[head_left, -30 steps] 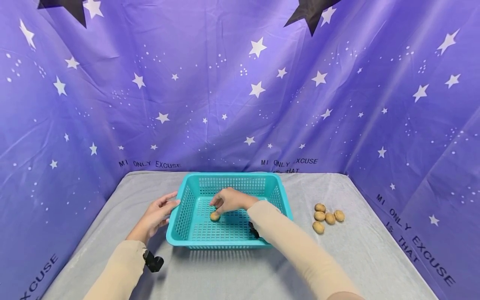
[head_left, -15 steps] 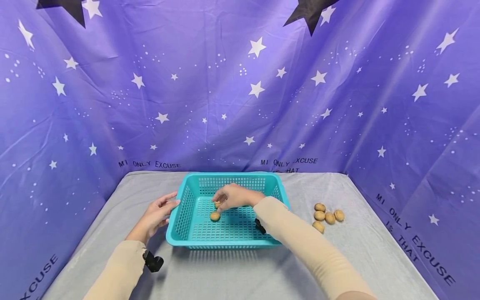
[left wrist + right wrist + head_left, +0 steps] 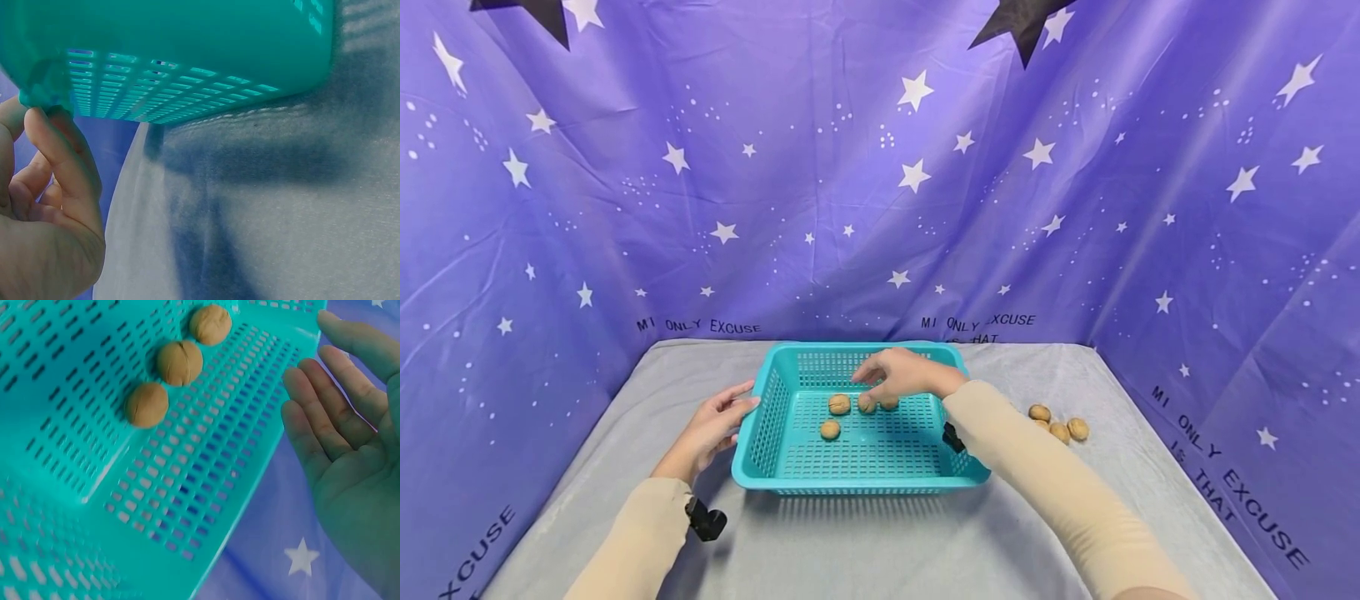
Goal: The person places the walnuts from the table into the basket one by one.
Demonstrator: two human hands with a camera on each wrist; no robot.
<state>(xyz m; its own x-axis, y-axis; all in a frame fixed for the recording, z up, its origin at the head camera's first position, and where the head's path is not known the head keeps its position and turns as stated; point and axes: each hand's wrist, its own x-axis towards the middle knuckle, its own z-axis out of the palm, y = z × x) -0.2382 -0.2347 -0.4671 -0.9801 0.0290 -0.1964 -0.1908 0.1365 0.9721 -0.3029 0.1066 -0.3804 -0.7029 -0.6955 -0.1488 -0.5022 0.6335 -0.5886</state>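
Note:
A teal plastic basket [image 3: 865, 485] with slotted walls sits on the cloth. My left hand [image 3: 711, 429] pinches its left rim between thumb and fingers, as the left wrist view [image 3: 53, 206] also shows. Several walnuts lie on the basket floor: a front walnut [image 3: 830, 430], a walnut behind it [image 3: 838, 404], and others near my right hand [image 3: 898, 372]. That hand is over the back of the basket, its thumb overlapping a walnut [image 3: 867, 405] in the head view. In the right wrist view its fingers are loosely spread, holding nothing, apart from three walnuts [image 3: 180, 363] in a row.
Several more walnuts [image 3: 1077, 429] lie on the grey cloth [image 3: 1120, 500] right of the basket, partly hidden by the right sleeve [image 3: 1037, 467]. A purple curtain [image 3: 820, 208] with white stars stands behind and along both sides.
My right hand has moved right and slightly back inside the basket, away from the front walnut, uncovering other walnuts. My left hand has stayed at the rim.

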